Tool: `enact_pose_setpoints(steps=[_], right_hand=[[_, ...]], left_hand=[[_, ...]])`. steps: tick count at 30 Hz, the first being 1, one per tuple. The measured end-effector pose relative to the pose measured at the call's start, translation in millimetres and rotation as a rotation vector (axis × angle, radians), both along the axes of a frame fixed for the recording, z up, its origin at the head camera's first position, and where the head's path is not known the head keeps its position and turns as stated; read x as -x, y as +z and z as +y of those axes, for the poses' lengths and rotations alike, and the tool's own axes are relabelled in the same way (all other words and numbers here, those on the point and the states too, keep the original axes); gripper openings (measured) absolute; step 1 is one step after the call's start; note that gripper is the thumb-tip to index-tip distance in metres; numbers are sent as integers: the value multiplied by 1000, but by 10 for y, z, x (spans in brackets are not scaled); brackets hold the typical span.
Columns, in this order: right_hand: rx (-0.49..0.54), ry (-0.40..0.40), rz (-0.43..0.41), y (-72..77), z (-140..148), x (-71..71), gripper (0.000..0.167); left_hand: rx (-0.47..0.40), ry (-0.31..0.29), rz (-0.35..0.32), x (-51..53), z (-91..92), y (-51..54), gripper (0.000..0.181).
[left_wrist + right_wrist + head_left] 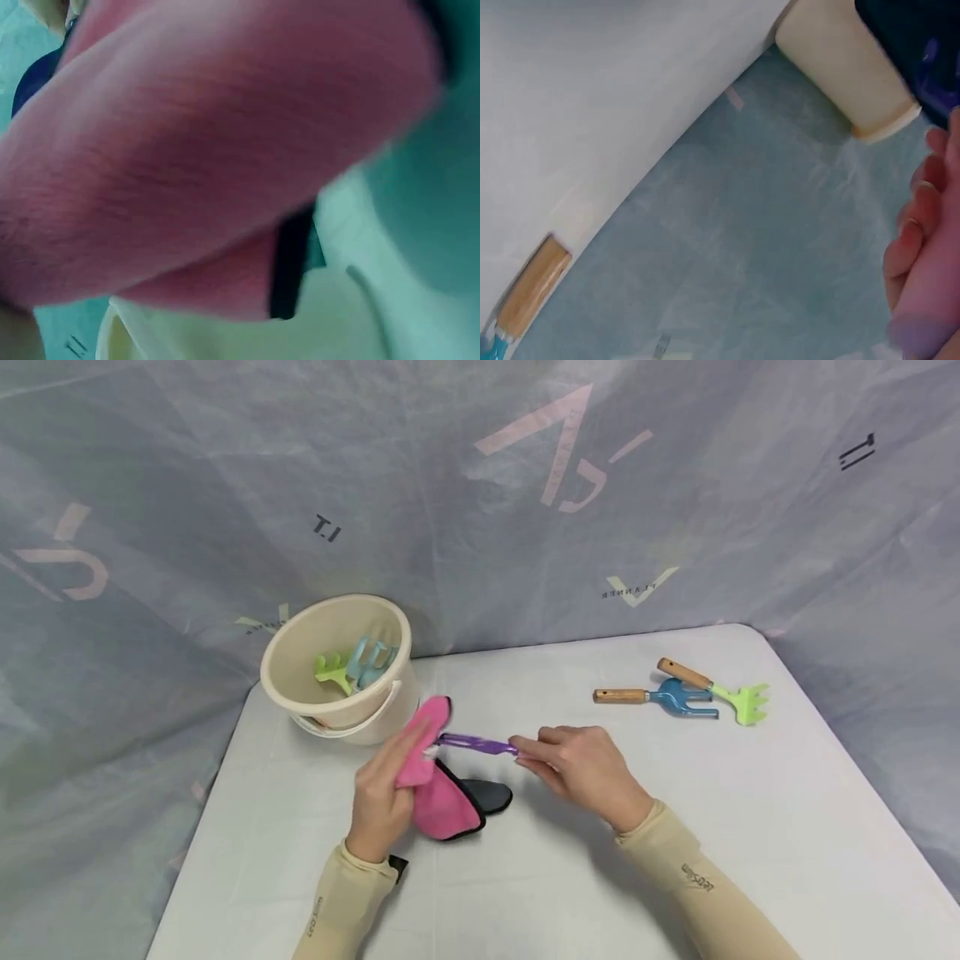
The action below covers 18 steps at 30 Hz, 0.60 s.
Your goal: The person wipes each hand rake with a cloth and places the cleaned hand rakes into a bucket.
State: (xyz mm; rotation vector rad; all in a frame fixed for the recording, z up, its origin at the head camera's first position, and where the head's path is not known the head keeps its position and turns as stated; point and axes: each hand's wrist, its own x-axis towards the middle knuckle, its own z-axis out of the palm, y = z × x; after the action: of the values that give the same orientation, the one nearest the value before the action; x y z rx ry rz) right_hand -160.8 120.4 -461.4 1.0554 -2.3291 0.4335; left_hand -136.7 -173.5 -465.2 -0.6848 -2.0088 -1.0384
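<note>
A pink cloth item with black edging (448,806) hangs from my left hand (382,793), which grips it left of centre in the head view. In the left wrist view its pink fabric (210,150) fills most of the picture. My right hand (581,768) pinches one end of a purple tool (480,744); the tool's other end meets the pink fabric near my left fingers. Part of the purple tool (936,90) also shows against a dark surface in the right wrist view, beside my right hand (922,225). A dark grey flap (489,795) sticks out behind the pink cloth.
A cream bucket (360,706) at the back left holds a green rake (333,672) and blue tools (371,662). At the back right, a blue fork (678,697) and another green rake (748,703), both wooden-handled, lie on the white table (540,893). Grey fabric (450,510) hangs behind.
</note>
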Motion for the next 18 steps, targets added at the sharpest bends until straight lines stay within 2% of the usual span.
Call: enact_pose_setpoints(steps=[3,4,6,7,8,10,12,14,16,18], right_hand=[[38,-63,39,15,55,31,28],[51,-74,47,10,60,36,29],[68,-72,58,0,46,33,32],[74,-64,62,-5,28,26,33],[77,-57,67,-9,5,15,33],[76,-47,86,-17,-43,-10,33],[54,-57,109,-17,-90,-43,32],[25,-62,135,-18,-133,-76,31],[-23,-54,193,-31,-176,-110,23],[-71,-35,265,-57,-213,-143,12]], left_hand=[[-165,63,-3,-8,-44,39,54],[-202,52,-9,-16,-49,50,46],[-190,-16,6,-29,-25,55,38],[-152,-55,8,-40,15,48,41],[-75,-83,18,-47,67,36,45],[134,-89,45,-59,186,1,57],[358,-20,57,-76,299,-51,59],[546,76,60,-97,393,-115,59],[639,155,32,-121,461,-192,60],[660,198,-3,-142,506,-251,60]])
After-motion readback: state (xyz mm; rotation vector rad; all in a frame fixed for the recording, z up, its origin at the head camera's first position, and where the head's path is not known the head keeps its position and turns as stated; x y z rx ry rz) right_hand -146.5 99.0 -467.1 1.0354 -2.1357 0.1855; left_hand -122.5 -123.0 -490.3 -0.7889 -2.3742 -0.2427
